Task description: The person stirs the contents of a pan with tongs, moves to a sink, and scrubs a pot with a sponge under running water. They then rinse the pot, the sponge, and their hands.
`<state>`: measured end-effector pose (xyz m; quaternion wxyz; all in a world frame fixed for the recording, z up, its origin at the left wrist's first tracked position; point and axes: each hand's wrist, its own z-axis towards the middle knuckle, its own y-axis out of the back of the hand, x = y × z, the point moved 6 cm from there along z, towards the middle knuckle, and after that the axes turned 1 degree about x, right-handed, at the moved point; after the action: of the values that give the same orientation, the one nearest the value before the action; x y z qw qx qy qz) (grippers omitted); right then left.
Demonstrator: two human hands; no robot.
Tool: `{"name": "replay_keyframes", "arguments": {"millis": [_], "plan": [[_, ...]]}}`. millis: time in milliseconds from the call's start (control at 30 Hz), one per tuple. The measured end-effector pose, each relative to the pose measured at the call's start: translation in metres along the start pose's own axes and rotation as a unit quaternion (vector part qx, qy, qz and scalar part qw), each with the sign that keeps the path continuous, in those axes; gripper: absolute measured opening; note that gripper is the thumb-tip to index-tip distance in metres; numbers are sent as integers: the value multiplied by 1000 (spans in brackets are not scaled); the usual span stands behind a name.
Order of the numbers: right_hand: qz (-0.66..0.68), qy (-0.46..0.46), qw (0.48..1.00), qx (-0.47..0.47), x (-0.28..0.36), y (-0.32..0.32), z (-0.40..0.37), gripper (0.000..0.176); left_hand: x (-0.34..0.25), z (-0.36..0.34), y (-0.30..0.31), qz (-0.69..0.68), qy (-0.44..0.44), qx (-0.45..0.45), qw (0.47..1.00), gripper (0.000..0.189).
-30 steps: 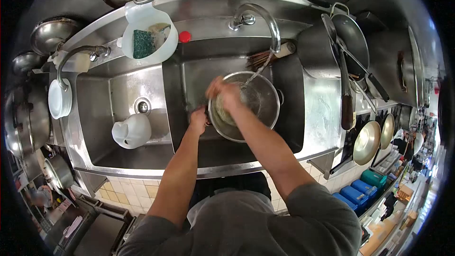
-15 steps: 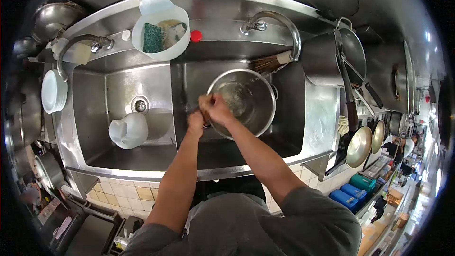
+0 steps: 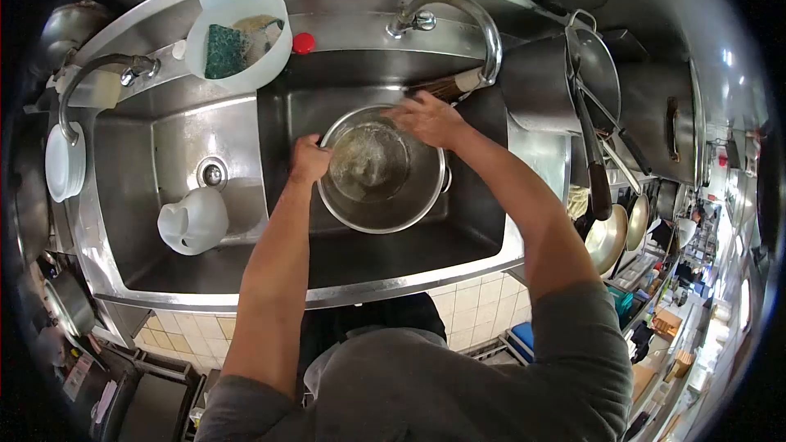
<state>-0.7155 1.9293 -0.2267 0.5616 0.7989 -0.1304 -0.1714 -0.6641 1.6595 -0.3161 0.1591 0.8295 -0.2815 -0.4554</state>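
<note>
A round steel pot (image 3: 385, 227) with water in its bottom stands in the right sink basin (image 3: 467, 245). My left hand (image 3: 309, 161) is closed on the left side of the pot at its rim. Above the upper right of the pot is my right hand (image 3: 427, 120), its fingers stretched toward the left and slightly blurred; I see nothing held in it. A bristle brush (image 3: 442, 88) with a pale band lies behind that hand, under the curved faucet (image 3: 483, 20).
A white plastic jug (image 3: 196, 221) lies in the left basin (image 3: 188, 135). On the back ledge hangs a white container (image 3: 270, 69) with a green scouring pad (image 3: 223, 53), beside a red cap (image 3: 304, 42). A large pot (image 3: 540, 86) and pans stand at right.
My hands, together at the pot's left rim before, have parted. The right has moved to the upper right rim, while the left stays at the left side. The camera view has shifted.
</note>
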Motion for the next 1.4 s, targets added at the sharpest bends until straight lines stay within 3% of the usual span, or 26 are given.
{"name": "replay_keyframes", "arguments": {"millis": [133, 200, 267, 367, 433, 500, 533, 600, 633, 667, 700, 767, 800, 867, 933, 1000, 1033, 1100, 1167, 1200, 1267, 1367, 1400], "plan": [[84, 39, 993, -78, 1, 5, -1, 51, 6, 8, -9, -31, -44, -36, 998, 28], [-2, -60, 995, 78, 16, -11, -45, 49, 6, 12, -7, 91, -56, -107, 989, 24], [47, -172, 974, 141, 67, -42, -79, 44, -4, 4, -10, 91, -41, -128, 987, 26], [239, -197, 903, 299, 179, -45, -68, 45, -37, -23, -6, 110, -6, -144, 983, 26], [468, -196, 856, 101, 220, -36, -9, 43, -49, -29, -5, 133, 13, -137, 982, 26], [629, -235, 736, 84, 229, -89, 38, 43, -49, -25, -9, 148, 40, -109, 982, 28], [633, -230, 735, 83, 213, -86, 42, 43, -47, -22, -8, 153, 44, -111, 981, 28], [517, -154, 775, 329, 198, -101, 14, 45, -43, -22, -13, 149, 34, -91, 984, 30], [382, -209, 829, 351, 166, -112, -10, 47, -46, -19, -13, 150, 36, -89, 984, 30], [219, -176, 897, 341, 135, -119, -15, 50, -49, -17, -14, 160, 26, -66, 985, 30], [46, -153, 931, 329, 105, -127, -21, 55, -49, -16, -15, 171, 16, -44, 984, 30], [-147, -42, 951, 269, 81, -165, -1, 63, -49, -13, -16, 183, 16, -60, 981, 29], [-59, -99, 959, 259, 86, -212, 1, 58, -48, -12, -17, 192, 12, -74, 979, 28], [71, -242, 949, 191, 104, -167, 0, 48, -26, 0, -35, 205, -8, -91, 975, 27], [248, -332, 844, 340, 193, -289, 19, 52, -27, 6, -33, 217, -27, -116, 969, 27], [475, -306, 762, 315, 215, -196, 57, 51, -49, -5, -28, 191, -15, -104, 976, 26], [419, -242, 842, 237, 213, -174, 91, 51, -52, -6, -29, 193, -20, -100, 976, 26], [419, -231, 848, 228, 160, -115, 112, 48, -61, -6, -29, 181, -71, -123, 973, 33], [440, -357, 790, 236, 92, -150, 113, 50, -58, -1, -29, 204, -74, -127, 968, 33], [397, -426, 793, 179, 89, -208, 105, 57, -54, -5, -31, 226, -69, -126, 964, 32], [195, -301, 896, 262, 72, -182, 53, 44, -51, -13, -31, 190, -32, -131, 972, 31], [287, -367, 814, 347, 113, -166, 8, 44, -49, -24, -30, 140, 26, -160, 977, 31], [307, -371, 810, 335, 140, -178, 17, 46, -49, -26, -28, 131, 47, -177, 974, 31]]}}
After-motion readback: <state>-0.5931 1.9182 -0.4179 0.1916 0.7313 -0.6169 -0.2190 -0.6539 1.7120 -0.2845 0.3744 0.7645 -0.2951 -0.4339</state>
